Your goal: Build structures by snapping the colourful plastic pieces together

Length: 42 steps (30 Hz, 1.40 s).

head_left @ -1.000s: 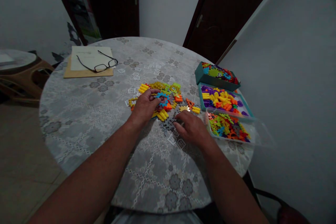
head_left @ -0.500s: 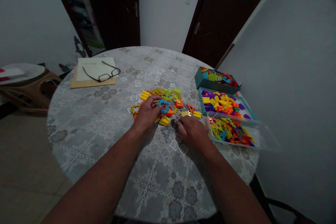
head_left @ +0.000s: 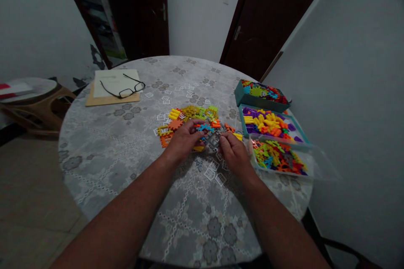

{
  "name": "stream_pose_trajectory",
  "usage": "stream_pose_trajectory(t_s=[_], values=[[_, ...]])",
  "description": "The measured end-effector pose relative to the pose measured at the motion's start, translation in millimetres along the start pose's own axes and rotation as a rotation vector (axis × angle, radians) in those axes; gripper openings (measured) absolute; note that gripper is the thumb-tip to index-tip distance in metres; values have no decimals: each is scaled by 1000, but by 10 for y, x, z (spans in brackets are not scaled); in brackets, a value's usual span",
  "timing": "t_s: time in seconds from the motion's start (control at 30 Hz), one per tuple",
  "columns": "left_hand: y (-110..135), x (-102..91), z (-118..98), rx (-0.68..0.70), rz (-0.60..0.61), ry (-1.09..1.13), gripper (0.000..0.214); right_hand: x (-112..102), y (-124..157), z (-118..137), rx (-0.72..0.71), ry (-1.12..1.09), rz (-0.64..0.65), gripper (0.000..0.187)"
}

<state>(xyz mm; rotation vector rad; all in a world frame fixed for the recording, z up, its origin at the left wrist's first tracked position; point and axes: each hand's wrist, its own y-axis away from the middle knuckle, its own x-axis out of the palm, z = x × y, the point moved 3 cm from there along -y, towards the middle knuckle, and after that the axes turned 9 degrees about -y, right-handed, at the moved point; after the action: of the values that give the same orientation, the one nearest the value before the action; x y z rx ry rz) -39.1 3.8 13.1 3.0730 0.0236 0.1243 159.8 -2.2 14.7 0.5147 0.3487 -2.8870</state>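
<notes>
Between thumb and fingers, my left hand (head_left: 186,136) grips a blue toothed building piece (head_left: 206,127). My right hand (head_left: 232,149) pinches a grey square frame piece (head_left: 213,139) at its right edge. The two pieces meet or overlap just in front of my fingers; whether they are joined I cannot tell. Beneath and behind them lies a loose pile of plastic pieces: olive ones (head_left: 191,112), an orange gear-shaped one (head_left: 175,124) and yellow tubes (head_left: 174,114). Part of the pile is hidden by my hands.
To the right stand a teal box (head_left: 261,100) of mixed pieces, a tray (head_left: 298,138) with purple and yellow parts, and a clear container (head_left: 311,168). White window frames (head_left: 209,173) lie scattered on the cloth. Glasses (head_left: 126,92) rest on papers (head_left: 104,82) at the left.
My right hand has lifted the grey piece from the table and brought it up against the blue one. My left hand has moved slightly right with the blue piece.
</notes>
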Motion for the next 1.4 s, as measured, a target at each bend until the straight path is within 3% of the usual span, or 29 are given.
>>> stream_pose_trajectory(t_s=[0.47, 0.53, 0.63, 0.73, 0.9, 1.03, 1.13, 1.27, 1.4], values=[[65, 87, 8, -102, 208, 109, 42, 31, -40, -121, 50, -87, 14, 35], [50, 83, 3, -89, 156, 92, 40, 28, -47, -134, 94, -192, -8, 37], [0, -10, -31, -79, -16, 124, 33, -33, -64, -145, 118, -290, -84, 41], [-64, -162, -66, -83, -170, 242, 30, -96, -80, -129, 15, -79, -94, 30], [-129, -281, -46, -93, -263, 317, 34, -6, -58, -144, -237, 329, 93, 22], [-128, -229, -4, -99, -258, 294, 36, -28, -47, -234, -158, 535, 91, 31], [-109, -196, -6, -88, -263, 269, 34, -79, -47, -234, -107, 607, 147, 18], [-84, -181, -26, -88, -255, 228, 34, -50, -9, -89, -125, 639, 255, 14], [-81, -179, -36, -79, -258, 203, 35, 137, 126, 153, -179, 625, 374, 20]])
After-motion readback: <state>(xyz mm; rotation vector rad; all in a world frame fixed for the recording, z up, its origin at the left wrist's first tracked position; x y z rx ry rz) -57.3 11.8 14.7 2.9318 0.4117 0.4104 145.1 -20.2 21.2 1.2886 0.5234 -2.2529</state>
